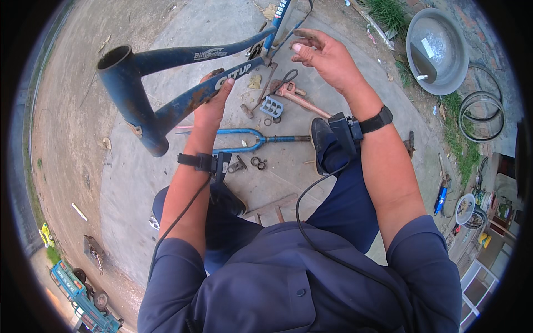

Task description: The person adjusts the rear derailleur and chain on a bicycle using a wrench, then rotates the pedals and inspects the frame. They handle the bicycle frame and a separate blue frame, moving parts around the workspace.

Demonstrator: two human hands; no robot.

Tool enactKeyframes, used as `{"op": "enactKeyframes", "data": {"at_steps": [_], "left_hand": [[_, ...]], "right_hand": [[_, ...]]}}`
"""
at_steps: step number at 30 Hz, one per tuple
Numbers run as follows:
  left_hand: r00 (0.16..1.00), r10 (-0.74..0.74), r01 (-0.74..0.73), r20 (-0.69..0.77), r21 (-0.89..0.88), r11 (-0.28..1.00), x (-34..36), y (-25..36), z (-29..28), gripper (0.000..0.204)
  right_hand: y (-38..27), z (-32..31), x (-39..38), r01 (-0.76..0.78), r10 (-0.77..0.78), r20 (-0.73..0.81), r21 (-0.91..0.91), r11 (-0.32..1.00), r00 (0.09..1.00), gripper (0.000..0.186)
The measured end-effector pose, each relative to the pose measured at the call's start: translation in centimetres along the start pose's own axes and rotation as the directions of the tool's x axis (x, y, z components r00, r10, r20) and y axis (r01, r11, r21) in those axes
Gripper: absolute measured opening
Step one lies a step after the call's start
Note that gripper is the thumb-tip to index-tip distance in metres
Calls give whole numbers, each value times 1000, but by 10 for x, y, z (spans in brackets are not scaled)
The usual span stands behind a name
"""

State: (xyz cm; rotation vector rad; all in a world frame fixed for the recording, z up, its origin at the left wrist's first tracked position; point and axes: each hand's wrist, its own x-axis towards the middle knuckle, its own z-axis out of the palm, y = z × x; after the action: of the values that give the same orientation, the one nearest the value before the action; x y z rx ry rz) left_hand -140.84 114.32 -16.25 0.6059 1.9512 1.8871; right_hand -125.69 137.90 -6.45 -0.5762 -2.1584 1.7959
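Observation:
A worn blue bicycle frame point(191, 101), scuffed and rusty in patches, is held up off the ground with its head tube toward the left. My left hand point(212, 102) is wrapped round the lower tube from below, its thumb on the near side. Just right of the frame's thin rear tubes, my right hand point(327, 58) hangs in the air with fingers bent and apart, nothing visible in them. Below the frame, a blue bicycle fork point(250, 141) lies on the concrete. A grey pedal point(271, 106) and a hammer point(259, 97) lie between the frame and the fork.
A reddish pipe wrench point(297, 95) lies close to my right shoe point(322, 139). Small dark rings point(258, 163) rest beside the fork. A metal basin point(437, 51) and bicycle tyres point(482, 108) are at the right, near a blue-handled tool point(441, 195).

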Motion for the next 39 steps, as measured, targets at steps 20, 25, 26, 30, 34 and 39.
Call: {"op": "enactKeyframes", "data": {"at_steps": [20,25,26,30,34,39], "left_hand": [[997,38,-38,-62,9,999,15,-4,-8,36],[990,-54,39,-133,-117,992,24,-8,-19,35],[991,-43,28,-125,-121,992,24,-8,-20,35],[994,-35,22,-105,-116,993,25,-9,-20,35],[994,-34,23,-106,-101,995,26,-8,-22,34],[992,-43,25,-123,-142,990,29,-8,-24,32]], "right_hand": [[1,-5,-3,-7,6,-33,-51,999,999,53],[5,-8,-3,-4,3,-24,-46,999,1000,54],[6,-8,-2,-2,0,-22,-50,999,1000,54],[7,-8,-2,-5,4,-24,-55,998,1000,55],[8,-11,-2,-19,18,-22,-41,999,1000,55],[11,-12,-3,0,0,-19,2,1000,1000,55]]}}
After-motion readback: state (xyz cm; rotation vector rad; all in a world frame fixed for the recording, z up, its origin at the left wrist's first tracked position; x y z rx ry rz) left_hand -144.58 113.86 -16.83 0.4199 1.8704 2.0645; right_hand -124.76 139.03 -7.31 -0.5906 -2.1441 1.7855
